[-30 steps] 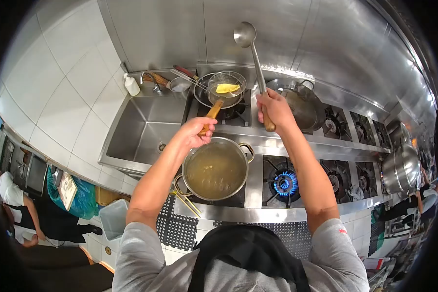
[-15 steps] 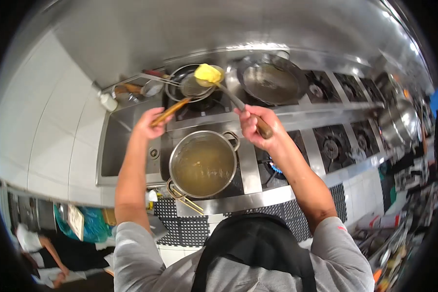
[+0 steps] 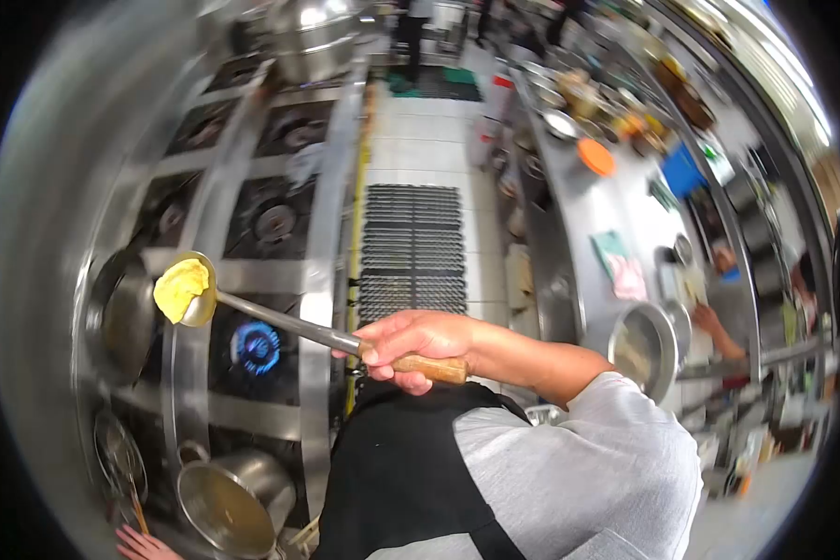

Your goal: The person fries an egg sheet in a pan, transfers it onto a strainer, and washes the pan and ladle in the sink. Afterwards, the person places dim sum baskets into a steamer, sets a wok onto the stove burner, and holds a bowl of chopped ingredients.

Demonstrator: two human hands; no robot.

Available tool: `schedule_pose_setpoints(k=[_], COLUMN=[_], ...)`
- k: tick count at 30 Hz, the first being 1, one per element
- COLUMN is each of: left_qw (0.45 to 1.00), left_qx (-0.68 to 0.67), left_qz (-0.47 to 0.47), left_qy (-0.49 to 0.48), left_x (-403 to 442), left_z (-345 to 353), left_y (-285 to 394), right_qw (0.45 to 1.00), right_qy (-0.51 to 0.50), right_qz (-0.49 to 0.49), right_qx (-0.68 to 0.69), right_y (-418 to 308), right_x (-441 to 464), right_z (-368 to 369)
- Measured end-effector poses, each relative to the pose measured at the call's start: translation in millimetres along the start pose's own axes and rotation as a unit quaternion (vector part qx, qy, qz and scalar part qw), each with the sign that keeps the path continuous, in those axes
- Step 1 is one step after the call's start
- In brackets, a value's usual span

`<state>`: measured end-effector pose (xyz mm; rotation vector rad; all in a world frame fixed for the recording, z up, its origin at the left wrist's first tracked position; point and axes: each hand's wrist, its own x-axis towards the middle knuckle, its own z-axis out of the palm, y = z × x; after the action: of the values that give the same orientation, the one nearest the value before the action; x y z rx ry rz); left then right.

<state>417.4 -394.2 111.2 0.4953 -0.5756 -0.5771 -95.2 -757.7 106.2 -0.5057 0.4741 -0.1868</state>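
Observation:
My right hand is wrapped around the wooden handle of a long metal ladle. A soft, folded yellow lump, which looks like cooked egg, sits in the ladle's bowl, held up near the lit burner and the dark pan. At the lower left edge, my left hand has its fingers spread, close to the wooden handle of a skimmer. That skimmer leans at a round pan. A large pot of cloudy liquid stands nearby on the stove.
Several unlit burners run along the stove. Beyond the aisle's black floor mat is a steel worktable holding bowls, an orange lid and cloths. Another pot stands at right. Other people are partly visible at the table and far end.
The view has swung right, from the sink end toward the aisle. My right hand carries the ladle with the yellow lump away from the pan. My left hand has let go of the skimmer handle.

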Motion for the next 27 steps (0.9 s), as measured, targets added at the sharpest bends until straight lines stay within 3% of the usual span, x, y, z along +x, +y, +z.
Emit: schedule_pose_setpoints(k=[1, 3, 5, 7, 8, 9, 12, 19, 23, 24, 27], left_qw=[0.993, 0.973, 0.854, 0.818, 0.771, 0.72, 0.612, 0.581, 0.538, 0.524, 0.464], left_qx=[-0.103, 0.017, -0.07, 0.019, 0.089, 0.157, 0.171, 0.114, 0.1, 0.097, 0.09], left_qz=[-0.055, -0.155, -0.388, -0.495, -0.526, -0.546, -0.602, -0.643, -0.671, -0.688, -0.719], left_qy=[-0.033, -0.168, -0.339, -0.294, -0.347, -0.398, -0.483, -0.485, -0.5, -0.492, -0.509], left_x=[-4.0, -13.6, -7.9, -31.7, -38.3, -44.1, -58.7, -83.0, -104.0, -108.8, -119.1], left_z=[42.0, 138.2, 115.0, 156.7, 172.8, 189.1, 231.0, 268.0, 292.6, 297.6, 311.5], left_y=[-34.9, -129.3, -211.7, -292.1, -321.5, -344.2, -387.6, -460.4, -492.5, -499.5, -522.5], right_qw=[0.999, 0.992, 0.978, 0.958, 0.95, 0.937, 0.893, 0.738, 0.694, 0.652, 0.606], right_qy=[0.017, 0.053, 0.094, 0.142, 0.152, 0.186, 0.285, 0.511, 0.516, 0.547, 0.54], right_qz=[-0.034, -0.105, -0.175, -0.239, -0.262, -0.289, -0.344, -0.419, -0.466, -0.478, -0.533], right_qx=[0.018, 0.042, 0.057, 0.067, 0.071, 0.068, 0.056, 0.133, 0.184, 0.219, 0.239], right_y=[5.7, 12.3, 22.7, 32.5, 39.3, 46.6, 70.6, 136.6, 171.3, 181.5, 213.9], right_x=[-23.5, -70.6, -114.5, -157.1, -177.0, -197.3, -254.5, -345.7, -380.7, -385.2, -407.1], right_z=[-9.2, -25.3, -36.9, -46.8, -55.4, -60.9, -72.9, -77.5, -66.0, -58.1, -41.3])
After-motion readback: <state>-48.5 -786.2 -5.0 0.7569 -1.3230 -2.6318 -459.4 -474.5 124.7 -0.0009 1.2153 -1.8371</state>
